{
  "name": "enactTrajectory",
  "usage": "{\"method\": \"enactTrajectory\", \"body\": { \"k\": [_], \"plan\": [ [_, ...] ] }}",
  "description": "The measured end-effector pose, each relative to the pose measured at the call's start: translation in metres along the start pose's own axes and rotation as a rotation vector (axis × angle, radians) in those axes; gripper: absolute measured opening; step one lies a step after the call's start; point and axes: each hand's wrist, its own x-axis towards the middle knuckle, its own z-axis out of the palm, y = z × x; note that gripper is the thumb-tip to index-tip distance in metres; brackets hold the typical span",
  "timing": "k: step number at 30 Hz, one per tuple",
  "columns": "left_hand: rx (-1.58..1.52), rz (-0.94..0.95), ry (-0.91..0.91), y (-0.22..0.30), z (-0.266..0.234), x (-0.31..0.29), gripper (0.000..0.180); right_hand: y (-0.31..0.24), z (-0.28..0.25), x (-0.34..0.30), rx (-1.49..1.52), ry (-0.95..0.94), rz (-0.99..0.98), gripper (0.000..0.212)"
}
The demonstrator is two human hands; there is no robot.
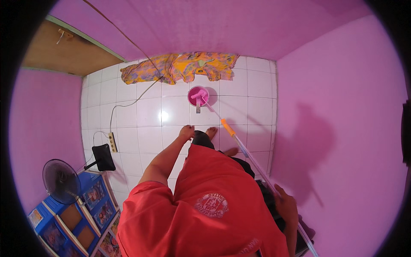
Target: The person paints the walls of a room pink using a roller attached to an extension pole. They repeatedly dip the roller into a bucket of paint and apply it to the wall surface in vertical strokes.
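Note:
My right hand [287,206] is closed round the long pale pole of a paint roller [253,162], low on the right beside my body. The pole has an orange grip section and runs forward to a bucket [189,99] on the floor. In the bucket, the pink-coated roller head [198,94] rests among pink paint. A flat-bladed tool [198,109] hangs over the bucket's near rim. My left hand [187,132] is held low by my dark trouser leg, fingers curled in; whatever they may hold is hidden.
A yellow patterned cloth [184,68] lies along the far wall. A cable crosses the white tiles [145,115] to a power strip [112,142]. A fan [62,181] and a blue drawer cabinet [87,205] stand at left. Pink walls [338,107] enclose the floor; a brown door [72,47] is at far left.

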Motion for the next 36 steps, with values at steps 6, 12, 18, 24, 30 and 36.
{"method": "enactTrajectory", "body": {
  "k": [6,12,18,24,30,36],
  "plan": [
    [0.009,-0.134,0.043,-0.054,-0.040,-0.013,0.044,-0.021,0.060,-0.007,-0.081,0.087,-0.041,0.036],
    [0.233,0.072,0.053,-0.069,-0.068,-0.051,0.047,-0.033,0.124,0.006,-0.140,0.125,-0.064,0.039],
    [0.554,0.278,0.101,-0.112,-0.136,-0.100,0.050,-0.062,0.188,0.016,-0.100,0.135,-0.009,0.041],
    [0.669,0.002,-0.072,-0.167,-0.206,-0.095,0.049,-0.113,0.218,0.016,-0.071,0.137,0.087,0.041],
    [0.444,-0.072,-0.169,-0.149,-0.227,-0.026,0.044,-0.179,0.224,0.017,-0.083,0.136,0.179,0.040],
    [0.218,0.119,-0.127,-0.072,-0.236,0.049,0.039,-0.246,0.224,0.022,-0.170,0.104,0.224,0.042]
  ]
}}
